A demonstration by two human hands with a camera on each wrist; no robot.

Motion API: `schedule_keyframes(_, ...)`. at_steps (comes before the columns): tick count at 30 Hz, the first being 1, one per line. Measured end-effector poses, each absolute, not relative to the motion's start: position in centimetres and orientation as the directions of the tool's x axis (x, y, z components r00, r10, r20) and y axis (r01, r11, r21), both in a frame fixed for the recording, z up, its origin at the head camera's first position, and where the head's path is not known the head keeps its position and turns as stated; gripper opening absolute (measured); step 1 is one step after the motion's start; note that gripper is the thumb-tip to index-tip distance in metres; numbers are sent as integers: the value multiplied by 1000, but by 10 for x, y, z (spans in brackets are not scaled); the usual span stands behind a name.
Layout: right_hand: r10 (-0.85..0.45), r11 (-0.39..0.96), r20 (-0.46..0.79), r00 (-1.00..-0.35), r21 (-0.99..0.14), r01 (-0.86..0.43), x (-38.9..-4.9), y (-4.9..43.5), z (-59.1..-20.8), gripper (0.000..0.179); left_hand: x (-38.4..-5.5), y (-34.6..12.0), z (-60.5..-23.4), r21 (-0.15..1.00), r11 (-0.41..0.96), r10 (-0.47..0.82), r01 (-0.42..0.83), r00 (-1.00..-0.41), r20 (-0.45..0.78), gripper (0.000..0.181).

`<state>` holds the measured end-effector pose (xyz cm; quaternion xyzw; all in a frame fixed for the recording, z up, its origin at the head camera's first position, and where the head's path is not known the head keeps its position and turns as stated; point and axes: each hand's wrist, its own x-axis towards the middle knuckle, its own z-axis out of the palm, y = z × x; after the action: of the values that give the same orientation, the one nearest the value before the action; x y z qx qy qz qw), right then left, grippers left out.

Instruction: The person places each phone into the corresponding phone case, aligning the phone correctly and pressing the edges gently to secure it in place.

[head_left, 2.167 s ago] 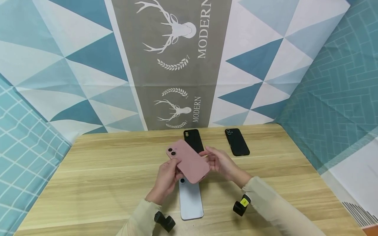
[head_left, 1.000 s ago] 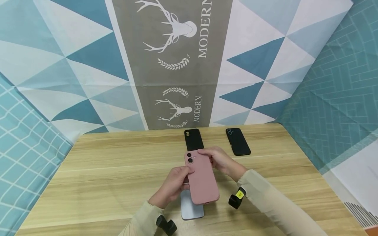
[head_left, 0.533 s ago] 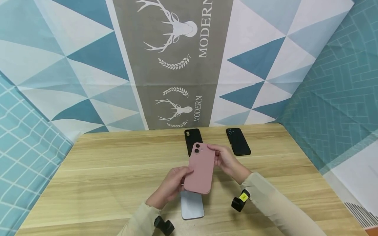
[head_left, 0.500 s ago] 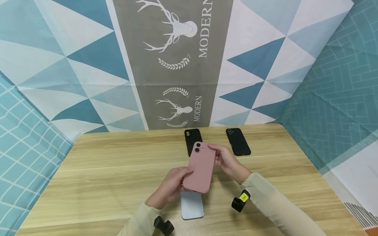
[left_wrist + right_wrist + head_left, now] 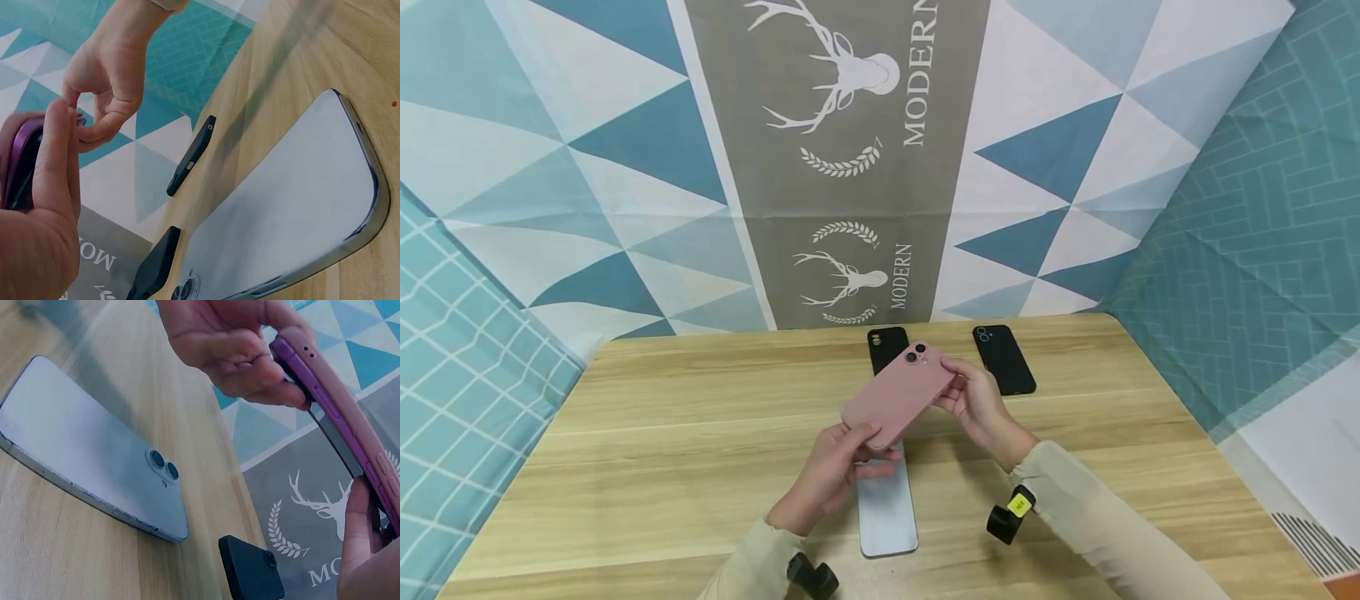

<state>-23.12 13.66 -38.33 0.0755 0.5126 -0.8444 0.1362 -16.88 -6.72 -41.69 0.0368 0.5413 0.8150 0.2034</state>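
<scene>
Wall cloth (image 5: 861,192): I read MODERN twice.
Left hand (image 5: 833,471): nearly closed, pinching pink-cased phone (image 5: 897,397).
Right hand (image 5: 979,410): nearly closed, pinching it too.
Table (image 5: 662,454): pale phone (image 5: 887,512).

3 phone cases (image 5: 898,396) (image 5: 889,348) (image 5: 1006,362), 2 phones (image 5: 887,512) (image 5: 340,428)

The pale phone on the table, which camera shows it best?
The right wrist view: the pale phone shows nearly whole, with both camera lenses clear. The left wrist view shows it large but cropped. In the head view, the left hand and pink case partly hide its top end.
</scene>
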Motion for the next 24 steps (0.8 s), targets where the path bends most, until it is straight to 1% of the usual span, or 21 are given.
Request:
schedule_keyframes(4,-153,-447,-259,-954,-842,300,-230,135,-382,18,-171,-70,-415,894,-349,308,-282,-935,-175,42)
schedule_keyframes(7,-164,-428,-245,-955,-855,293,-229,135,-383,18,-172,-71,-414,895,-349,273,-277,-944,-186,42)
schedule_keyframes(11,-198,-360,-206,-958,-894,266,-228,137,-386,19,-174,-72,-413,913,-324,231,-248,-956,-178,42)
schedule_keyframes(15,-242,-260,-161,-957,-939,224,-227,140,-389,14,-176,-75,-412,938,-285,182,-197,-972,-149,42)
schedule_keyframes(19,-292,-197,-126,-948,-962,188,-225,145,-392,15,-177,-77,-410,946,-269,179,-180,-975,-135,41)
schedule_keyframes(24,-336,-208,-113,-935,-959,191,-221,149,-392,20,-179,-80,-408,947,-261,198,-188,-970,-139,41)
